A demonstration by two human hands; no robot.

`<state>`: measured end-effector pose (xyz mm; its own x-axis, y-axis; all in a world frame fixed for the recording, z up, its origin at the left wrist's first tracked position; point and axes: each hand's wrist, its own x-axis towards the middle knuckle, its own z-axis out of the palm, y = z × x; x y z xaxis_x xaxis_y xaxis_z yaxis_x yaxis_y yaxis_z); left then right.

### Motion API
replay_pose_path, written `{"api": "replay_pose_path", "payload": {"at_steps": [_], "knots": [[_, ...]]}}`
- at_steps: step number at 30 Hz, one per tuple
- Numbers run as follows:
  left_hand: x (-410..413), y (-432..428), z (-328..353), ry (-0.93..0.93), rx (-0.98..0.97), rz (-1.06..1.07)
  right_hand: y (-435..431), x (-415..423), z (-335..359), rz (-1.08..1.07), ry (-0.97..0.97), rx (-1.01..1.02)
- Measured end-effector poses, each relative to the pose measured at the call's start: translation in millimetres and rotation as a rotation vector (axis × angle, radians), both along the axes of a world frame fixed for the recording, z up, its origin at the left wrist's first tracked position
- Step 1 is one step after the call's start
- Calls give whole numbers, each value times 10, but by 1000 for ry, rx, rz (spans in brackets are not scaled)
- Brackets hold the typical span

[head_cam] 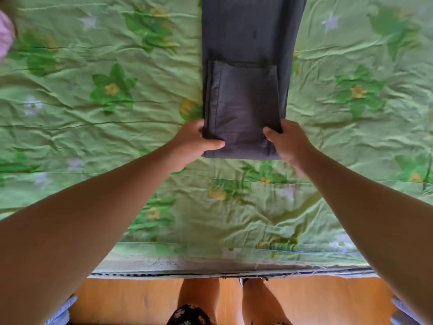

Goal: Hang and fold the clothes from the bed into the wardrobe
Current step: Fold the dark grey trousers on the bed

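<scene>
A pair of dark grey trousers [246, 43] lies lengthwise on the bed, running away from me past the top of the view. Its near end is folded back on itself, so a shorter layer lies on top. My left hand [194, 144] grips the near left corner of that fold, thumb on top and fingers underneath. At the near right corner my right hand [288, 144] holds the fold the same way. Both arms reach forward over the bed.
The bed is covered by a wrinkled green flowered sheet [105, 113]. A pink garment [5, 36] shows at the far left edge. The bed's near edge [210, 270] crosses the lower view, with an orange wooden floor [131, 299] and my legs below it.
</scene>
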<state>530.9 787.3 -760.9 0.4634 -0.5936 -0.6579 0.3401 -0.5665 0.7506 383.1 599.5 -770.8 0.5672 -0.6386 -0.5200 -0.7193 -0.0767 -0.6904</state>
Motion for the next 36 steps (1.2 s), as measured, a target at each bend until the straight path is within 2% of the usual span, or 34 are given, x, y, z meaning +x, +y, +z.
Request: {"api": "replay_pose_path", "payload": {"at_steps": [4, 9, 11, 14, 18, 21, 24, 27, 28, 30, 32, 33, 36], "knots": [[-480, 311, 11, 40, 109, -75, 229, -493, -20, 7, 116, 113], [-1280, 848, -24, 169, 263, -165, 773, -1358, 59, -103, 269, 525], [-1380, 882, -60, 160, 240, -127, 807, -1435, 48, -162, 264, 620], [-1275, 718, -53, 27, 190, -38, 687, -1283, -31, -253, 133, 672], [-1060, 468, -107, -80, 149, 143, 565, -971, -17, -329, -4, 618], [-801, 286, 46, -53, 77, 194, 415, -750, 121, -268, -60, 515], [-268, -99, 282, -38, -82, 274, 30, -208, 424, -253, -229, 459], [413, -645, 479, -36, -184, 331, -489, 477, 716, -260, -388, 489], [605, -783, 502, 5, -173, 318, -627, 647, 753, -255, -386, 510], [831, -884, 451, 112, -14, 194, -753, 769, 699, -181, -178, 478], [786, -744, 319, 222, 175, 40, -694, 584, 489, -71, 111, 427], [692, -635, 239, 257, 224, 12, -620, 427, 355, -54, 188, 449], [295, -296, 44, 319, 207, 73, -317, -99, 53, -194, 152, 672]]}}
